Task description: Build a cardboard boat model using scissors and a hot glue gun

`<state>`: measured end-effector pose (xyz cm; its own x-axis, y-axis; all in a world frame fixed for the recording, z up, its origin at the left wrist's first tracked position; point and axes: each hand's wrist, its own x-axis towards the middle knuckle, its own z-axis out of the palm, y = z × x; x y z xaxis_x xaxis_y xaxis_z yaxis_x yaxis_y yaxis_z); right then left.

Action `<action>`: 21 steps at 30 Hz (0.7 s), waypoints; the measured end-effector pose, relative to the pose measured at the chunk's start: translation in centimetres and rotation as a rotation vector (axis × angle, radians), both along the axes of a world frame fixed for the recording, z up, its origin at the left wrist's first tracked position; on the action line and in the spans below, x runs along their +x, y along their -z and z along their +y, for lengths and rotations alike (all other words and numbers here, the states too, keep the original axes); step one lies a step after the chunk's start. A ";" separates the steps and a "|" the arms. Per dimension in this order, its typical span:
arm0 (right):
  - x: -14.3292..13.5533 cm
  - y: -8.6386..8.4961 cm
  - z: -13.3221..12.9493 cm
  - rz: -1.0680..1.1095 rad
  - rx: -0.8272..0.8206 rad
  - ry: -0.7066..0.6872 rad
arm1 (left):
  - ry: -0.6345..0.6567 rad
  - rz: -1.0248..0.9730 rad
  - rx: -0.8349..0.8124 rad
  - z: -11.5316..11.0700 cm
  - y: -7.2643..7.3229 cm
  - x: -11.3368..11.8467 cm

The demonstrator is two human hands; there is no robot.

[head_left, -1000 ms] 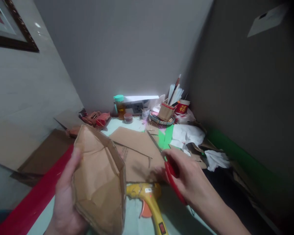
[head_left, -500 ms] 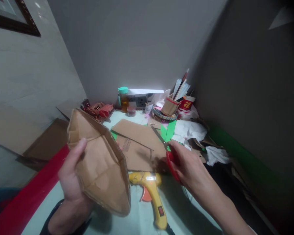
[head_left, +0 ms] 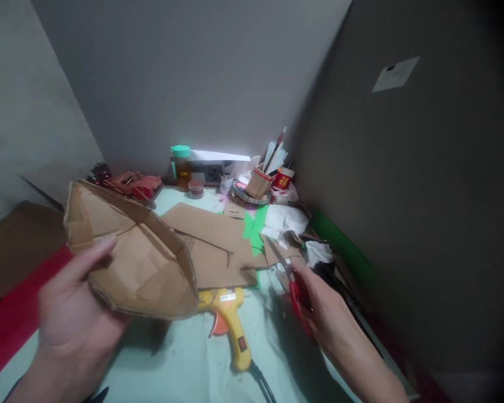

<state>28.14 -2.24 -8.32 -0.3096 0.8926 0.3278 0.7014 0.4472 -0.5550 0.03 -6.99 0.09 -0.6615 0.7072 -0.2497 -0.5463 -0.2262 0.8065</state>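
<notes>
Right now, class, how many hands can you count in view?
2. The left hand holds the cardboard shell, left of the glue gun; the right hand holds the scissors, right of it.

The only view comes from the person's head, facing forward and down over the pale green desk (head_left: 180,358) toward the grey wall (head_left: 201,73). Both bare hands fill the near foreground, left (head_left: 79,324) and right (head_left: 323,296).

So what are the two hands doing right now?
Left hand: closed on the cardboard shell, thumb inside it.
Right hand: closed on the red-handled scissors, blades pointing away.
</notes>
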 end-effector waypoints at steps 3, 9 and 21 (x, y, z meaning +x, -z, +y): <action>0.9 0.5 -1.6 -0.032 -0.047 0.002 | 0.054 -0.067 -0.057 0.4 0.8 -0.5; 0.6 -0.7 -1.9 0.081 -0.255 -0.079 | 0.363 -0.207 -0.231 -0.3 2.4 -0.3; -8.0 -6.6 0.2 0.735 -0.430 -0.255 | 0.654 -0.050 -0.268 -1.1 3.4 2.1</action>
